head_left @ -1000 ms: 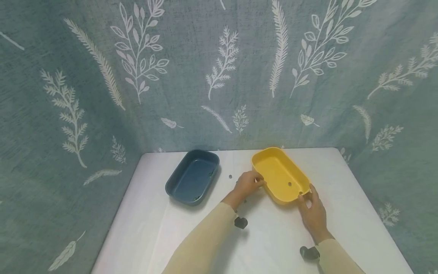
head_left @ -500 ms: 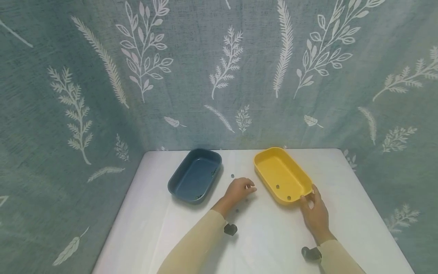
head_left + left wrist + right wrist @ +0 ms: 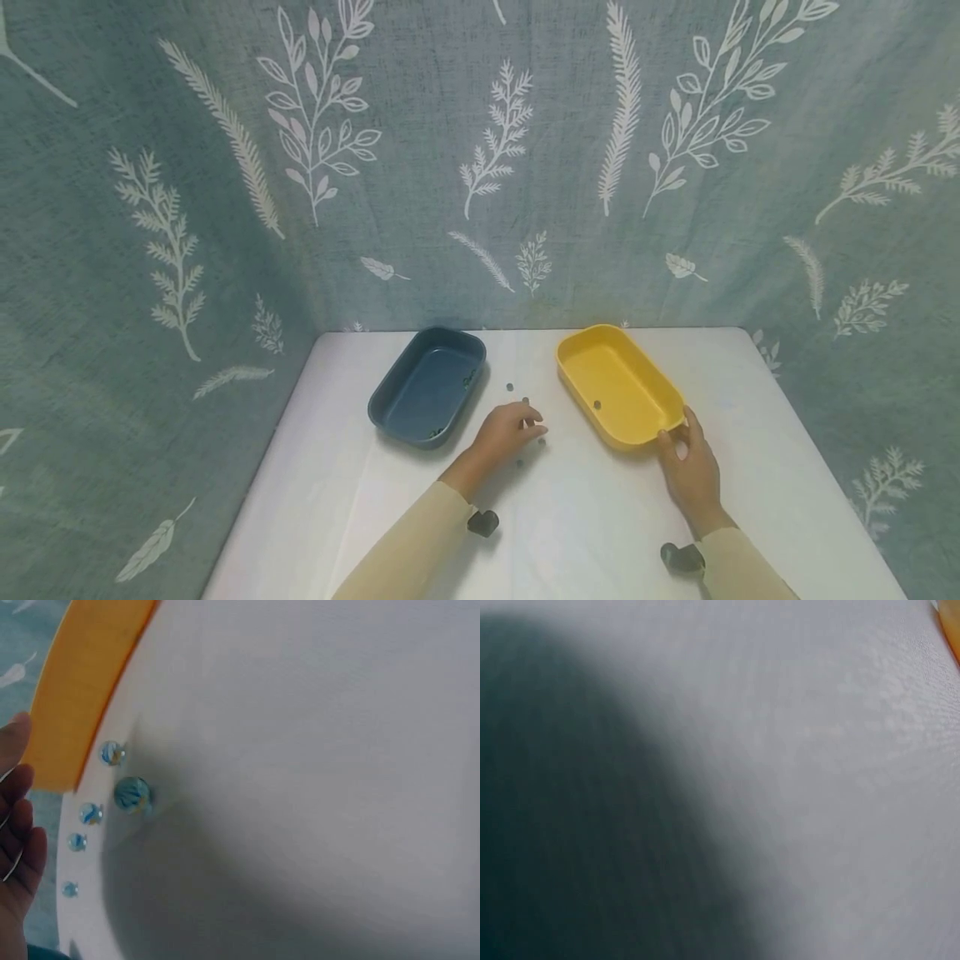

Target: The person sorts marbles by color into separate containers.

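My left hand (image 3: 504, 431) hovers low over the white table, between the two trays, with fingers loosely bent and nothing visible between them. Around it lie glass marbles, one (image 3: 542, 442) just below the fingertips and another (image 3: 525, 401) just beyond. In the left wrist view, several clear marbles (image 3: 133, 795) with blue swirls sit beside the fingers (image 3: 26, 851). My right hand (image 3: 690, 471) grips the near right corner of the yellow tray (image 3: 622, 443), thumb and fingers at its rim. One marble (image 3: 597, 405) shows inside that tray. The right wrist view shows mostly blurred table.
A dark blue tray (image 3: 408, 440) stands at the back left, with a few marbles (image 3: 467, 381) along its inner right side and near end. Behind the table (image 3: 585, 533) hangs a leaf-patterned curtain (image 3: 420, 167), which also closes off both sides.
My left hand has left the yellow tray's left rim and moved left and nearer. Marbles inside the yellow tray rolled leftward; two showed before, one shows now. My right hand keeps its grip.
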Motion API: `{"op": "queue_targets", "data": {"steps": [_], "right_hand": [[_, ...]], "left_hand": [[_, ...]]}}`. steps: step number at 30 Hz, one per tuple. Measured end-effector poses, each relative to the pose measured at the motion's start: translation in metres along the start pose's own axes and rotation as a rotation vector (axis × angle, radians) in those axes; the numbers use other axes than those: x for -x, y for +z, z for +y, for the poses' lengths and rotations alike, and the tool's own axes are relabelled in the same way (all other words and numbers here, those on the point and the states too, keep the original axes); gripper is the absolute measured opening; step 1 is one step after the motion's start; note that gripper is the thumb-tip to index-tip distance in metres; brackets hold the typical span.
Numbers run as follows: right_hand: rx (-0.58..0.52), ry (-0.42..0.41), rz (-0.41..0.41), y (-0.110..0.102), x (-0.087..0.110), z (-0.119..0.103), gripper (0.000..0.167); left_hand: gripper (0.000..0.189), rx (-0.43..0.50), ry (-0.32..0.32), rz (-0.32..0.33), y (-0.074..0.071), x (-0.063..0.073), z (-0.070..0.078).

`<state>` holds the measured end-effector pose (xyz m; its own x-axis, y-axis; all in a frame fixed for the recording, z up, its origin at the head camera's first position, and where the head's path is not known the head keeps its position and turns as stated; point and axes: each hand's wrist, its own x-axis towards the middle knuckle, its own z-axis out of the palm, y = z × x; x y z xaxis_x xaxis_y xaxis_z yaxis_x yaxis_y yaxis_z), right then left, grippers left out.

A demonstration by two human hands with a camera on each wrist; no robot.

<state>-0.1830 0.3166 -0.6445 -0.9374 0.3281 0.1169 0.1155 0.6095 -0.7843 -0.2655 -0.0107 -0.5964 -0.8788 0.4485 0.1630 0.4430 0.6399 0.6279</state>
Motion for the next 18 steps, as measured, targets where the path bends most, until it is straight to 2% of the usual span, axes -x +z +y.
{"op": "queue_targets", "data": {"steps": [7,12,18], "right_hand": [[0.002,0.021,-0.011,0.0,0.0,-0.001,0.073],[-0.008,0.005,-0.011,-0.001,0.001,-0.002,0.073],[-0.009,-0.007,-0.011,-0.003,0.0,-0.005,0.073]], "left_hand": [[0.018,-0.036,-0.02,-0.002,0.005,0.016,-0.009],[0.016,-0.02,-0.024,-0.002,0.006,0.027,-0.011],[0.017,-0.049,-0.025,-0.008,0.009,0.038,-0.015]]}}
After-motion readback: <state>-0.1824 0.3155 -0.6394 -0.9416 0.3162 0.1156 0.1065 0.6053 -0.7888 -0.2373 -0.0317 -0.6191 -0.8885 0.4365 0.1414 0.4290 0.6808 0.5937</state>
